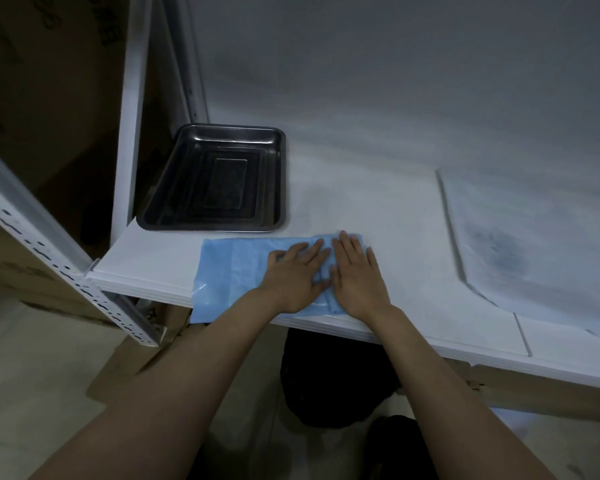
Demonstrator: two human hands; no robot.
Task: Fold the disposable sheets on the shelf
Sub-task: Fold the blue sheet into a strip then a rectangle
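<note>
Blue, thin and slightly glossy, the disposable sheet (234, 268) lies flat along the near edge of the white shelf (378, 209), left of the shelf's middle. Its near-left corner hangs a little over the shelf's front edge. The sheet looks already folded into a long strip running left to right, with a paler band across its left part.

Both hands lie palm down on the right end of the sheet, side by side and almost touching. The left hand (297, 275) has its fingers straight and slightly spread, pointing far and to the right. The right hand (355, 271) has its fingers straight and close together, pointing away from the person, with its fingertips reaching the sheet's far edge. Neither hand pinches or curls round the fabric; both press flat on it.

Just beyond the sheet, on the far-left part of the shelf, sits a dark metal tray (278, 174), close to the sheet but apart from it. A white sheet (541, 237) with a dark smudge covers the right part of the shelf, well apart from the hands. A perforated metal upright (49, 251) of the shelving stands at the near left.
</note>
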